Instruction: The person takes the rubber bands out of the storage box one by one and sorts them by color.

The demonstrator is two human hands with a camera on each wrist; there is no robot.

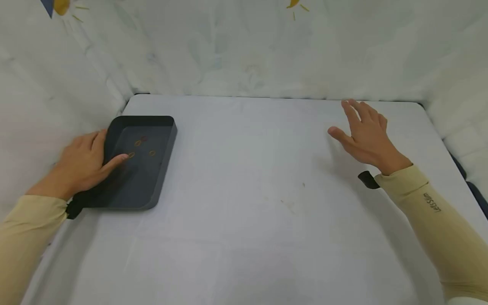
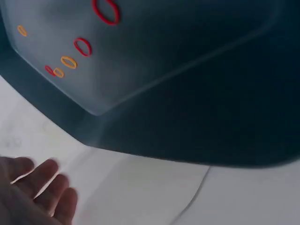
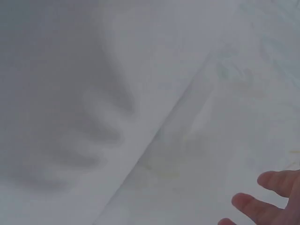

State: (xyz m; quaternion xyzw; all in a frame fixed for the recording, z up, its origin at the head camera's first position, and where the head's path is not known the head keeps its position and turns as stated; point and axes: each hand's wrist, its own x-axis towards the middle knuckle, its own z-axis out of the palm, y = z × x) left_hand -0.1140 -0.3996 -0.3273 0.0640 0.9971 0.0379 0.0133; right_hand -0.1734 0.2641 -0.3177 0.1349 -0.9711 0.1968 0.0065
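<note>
A dark grey rectangular tray [image 1: 141, 182] lies at the table's left side. Several small thin rings that look like rubber bands are scattered on its floor; the left wrist view shows red ones [image 2: 111, 23] and orange ones [image 2: 70, 67]. My left hand [image 1: 81, 163] is at the tray's left rim, its thumb reaching over the inside. In the left wrist view its fingers [image 2: 56, 187] look loosely extended beside the tray; whether they touch it I cannot tell. My right hand [image 1: 366, 135] hovers above the right part of the table, fingers spread, holding nothing.
A white-covered table [image 1: 236, 169] spreads between the hands, with a few small marks near its middle. Pale fabric walls [image 1: 244, 51] stand along the back and both sides. A dark wrist strap piece [image 1: 368, 180] sticks out from the right sleeve.
</note>
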